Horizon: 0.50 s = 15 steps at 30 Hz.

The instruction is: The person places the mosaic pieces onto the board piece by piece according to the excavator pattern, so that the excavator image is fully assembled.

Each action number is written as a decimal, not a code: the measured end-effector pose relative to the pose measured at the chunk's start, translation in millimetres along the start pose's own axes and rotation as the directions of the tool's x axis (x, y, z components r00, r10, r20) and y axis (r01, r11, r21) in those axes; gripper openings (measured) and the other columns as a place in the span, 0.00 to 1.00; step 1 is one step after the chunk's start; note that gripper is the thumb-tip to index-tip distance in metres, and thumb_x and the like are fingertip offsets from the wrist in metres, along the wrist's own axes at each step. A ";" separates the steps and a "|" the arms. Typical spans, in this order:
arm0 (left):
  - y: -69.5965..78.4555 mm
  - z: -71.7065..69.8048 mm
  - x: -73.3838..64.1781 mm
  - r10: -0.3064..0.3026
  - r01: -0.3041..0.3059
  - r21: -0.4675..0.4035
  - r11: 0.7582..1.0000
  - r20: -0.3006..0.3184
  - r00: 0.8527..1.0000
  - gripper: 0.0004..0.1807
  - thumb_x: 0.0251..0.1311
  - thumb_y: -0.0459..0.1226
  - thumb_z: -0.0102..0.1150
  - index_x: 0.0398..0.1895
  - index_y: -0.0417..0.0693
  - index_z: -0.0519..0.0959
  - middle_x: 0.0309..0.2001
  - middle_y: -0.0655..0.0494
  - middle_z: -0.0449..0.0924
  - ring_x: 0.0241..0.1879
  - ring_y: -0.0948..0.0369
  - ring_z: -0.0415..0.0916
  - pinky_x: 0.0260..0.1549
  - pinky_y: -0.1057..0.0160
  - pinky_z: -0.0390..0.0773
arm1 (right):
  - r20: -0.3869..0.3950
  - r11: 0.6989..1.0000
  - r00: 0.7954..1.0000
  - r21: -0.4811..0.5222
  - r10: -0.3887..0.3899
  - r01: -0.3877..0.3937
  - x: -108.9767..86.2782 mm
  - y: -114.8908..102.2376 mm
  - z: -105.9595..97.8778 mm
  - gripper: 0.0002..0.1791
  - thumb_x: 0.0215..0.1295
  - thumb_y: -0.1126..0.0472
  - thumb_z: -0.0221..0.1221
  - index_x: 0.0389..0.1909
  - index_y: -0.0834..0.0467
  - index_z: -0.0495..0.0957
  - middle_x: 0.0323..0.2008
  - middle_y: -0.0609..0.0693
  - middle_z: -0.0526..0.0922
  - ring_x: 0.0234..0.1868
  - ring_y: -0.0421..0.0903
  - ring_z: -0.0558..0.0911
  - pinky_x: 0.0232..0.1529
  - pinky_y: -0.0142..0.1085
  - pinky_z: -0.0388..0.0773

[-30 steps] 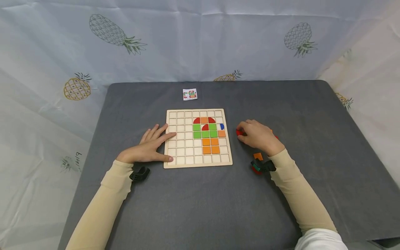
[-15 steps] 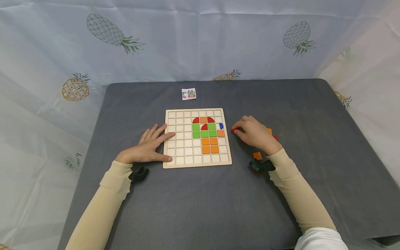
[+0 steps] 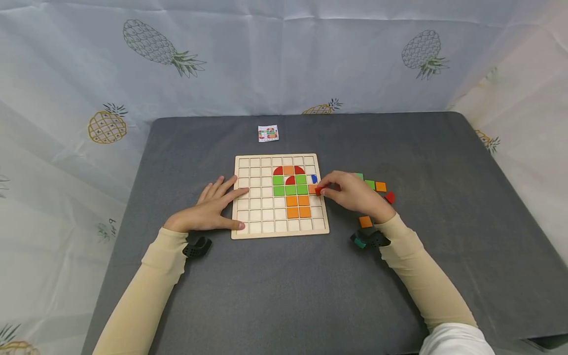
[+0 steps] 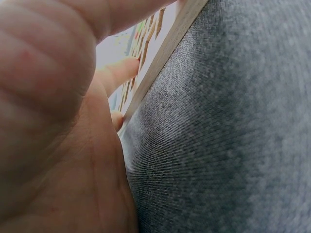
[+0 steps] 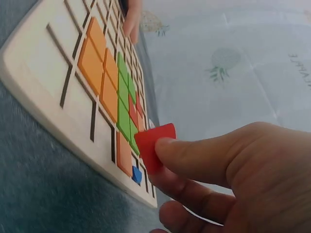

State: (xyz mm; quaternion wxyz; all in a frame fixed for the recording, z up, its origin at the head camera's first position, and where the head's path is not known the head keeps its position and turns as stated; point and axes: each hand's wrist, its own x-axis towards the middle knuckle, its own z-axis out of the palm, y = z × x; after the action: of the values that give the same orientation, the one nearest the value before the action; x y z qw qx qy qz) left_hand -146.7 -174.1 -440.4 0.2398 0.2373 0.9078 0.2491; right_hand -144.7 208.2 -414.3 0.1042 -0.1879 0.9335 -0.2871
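Observation:
My left hand (image 3: 213,207) lies with spread, straight fingers on the left edge of a wooden grid board (image 3: 257,227); in the left wrist view its fingertips (image 4: 129,68) reach over the board's rim. Between thumb and fingers my right hand (image 3: 355,192) pinches a red tile (image 5: 154,145) over the board's right edge, close by an orange tile (image 5: 124,154) and a blue piece (image 5: 137,174). Set in the grid are green tiles (image 3: 290,190), orange tiles (image 3: 298,206) and red quarter-round pieces (image 3: 277,171).
Right of the board lie loose pieces: an orange tile (image 3: 380,187), a green tile (image 3: 370,184), a red piece (image 3: 389,197) and another orange tile (image 3: 365,222). A small printed card (image 3: 268,133) lies behind the board on the grey tabletop (image 3: 266,296). A pineapple-patterned curtain (image 3: 284,64) hangs behind.
My right hand has lifted the red tile from the right of the board and carried it left, over the board's right edge. My left hand stays in place.

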 end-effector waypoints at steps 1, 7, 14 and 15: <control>0.0 0.0 0.0 0.000 0.000 0.000 1.000 0.000 1.000 0.54 0.54 0.57 0.72 0.81 0.63 0.53 0.84 0.52 0.28 0.82 0.45 0.18 0.76 0.37 0.25 | 0.013 1.000 1.000 0.017 -0.001 0.001 0.0 -0.6 0.9 0.12 0.71 0.61 0.62 0.52 0.57 0.85 0.45 0.52 0.86 0.37 0.47 0.75 0.37 0.37 0.73; -0.1 0.1 -0.2 0.001 -0.001 0.000 1.000 -0.001 1.000 0.54 0.54 0.57 0.72 0.81 0.63 0.53 0.84 0.53 0.27 0.82 0.45 0.18 0.76 0.37 0.25 | 0.065 0.997 0.998 0.074 0.016 -0.021 1.6 -2.2 7.1 0.08 0.70 0.61 0.63 0.47 0.56 0.84 0.38 0.49 0.86 0.33 0.43 0.78 0.35 0.35 0.75; 0.6 -0.4 -0.7 0.002 -0.002 -0.003 1.000 0.000 1.000 0.54 0.55 0.56 0.72 0.81 0.63 0.53 0.84 0.52 0.27 0.82 0.45 0.18 0.76 0.37 0.24 | 0.076 0.997 0.995 0.041 0.062 -0.065 4.0 -4.1 13.0 0.05 0.70 0.58 0.63 0.42 0.54 0.84 0.35 0.46 0.87 0.30 0.43 0.78 0.32 0.35 0.75; 0.4 -0.4 -0.6 0.003 -0.003 -0.002 1.000 0.000 1.000 0.54 0.55 0.56 0.72 0.81 0.63 0.53 0.84 0.52 0.27 0.82 0.45 0.18 0.76 0.37 0.24 | 0.073 0.997 0.995 0.026 0.065 -0.067 4.3 -4.5 13.5 0.05 0.70 0.58 0.63 0.42 0.54 0.85 0.34 0.46 0.87 0.30 0.42 0.78 0.32 0.35 0.75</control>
State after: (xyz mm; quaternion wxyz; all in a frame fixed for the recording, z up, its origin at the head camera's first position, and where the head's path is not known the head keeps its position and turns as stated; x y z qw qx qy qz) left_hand -146.3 -174.3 -439.7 0.2397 0.2382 0.9072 0.2504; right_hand -143.2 196.2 -423.1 0.1498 -0.1656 0.9306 -0.2900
